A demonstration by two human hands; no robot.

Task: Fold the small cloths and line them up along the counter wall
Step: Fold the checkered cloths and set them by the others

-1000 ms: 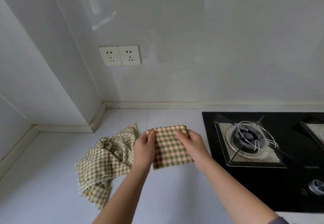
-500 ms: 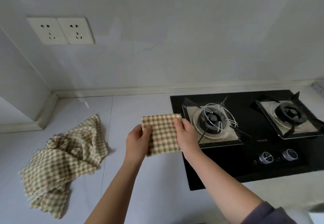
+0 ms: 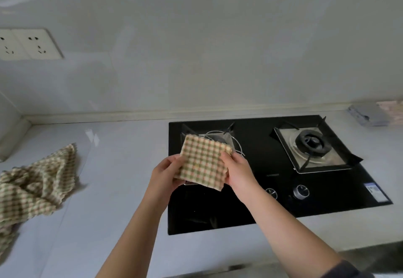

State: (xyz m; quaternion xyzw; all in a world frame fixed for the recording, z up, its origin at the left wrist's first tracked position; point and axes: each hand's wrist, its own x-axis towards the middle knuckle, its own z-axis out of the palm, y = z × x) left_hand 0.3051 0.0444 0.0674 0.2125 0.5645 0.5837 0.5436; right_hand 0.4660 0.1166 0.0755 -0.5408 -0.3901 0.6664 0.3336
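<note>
A folded green-and-tan checked cloth (image 3: 204, 161) is lifted in the air above the left burner of the black hob. My left hand (image 3: 165, 174) holds its left edge and my right hand (image 3: 238, 172) grips its right edge. An unfolded pile of the same checked cloths (image 3: 35, 182) lies crumpled on the white counter at the far left. By the wall at the far right lie a folded grey cloth (image 3: 366, 114) and, beside it, a pale checked cloth (image 3: 392, 110), partly cut off by the frame.
The black glass hob (image 3: 250, 210) has two burners and two knobs (image 3: 301, 191). A wire ring (image 3: 236, 149) sits on the left burner. White counter (image 3: 122, 168) runs to the wall; a double socket (image 3: 28, 44) is at the upper left.
Both hands have carried the folded cloth to the right, from beside the pile to over the hob's left burner. The view has swung right, bringing the cloths by the wall into sight.
</note>
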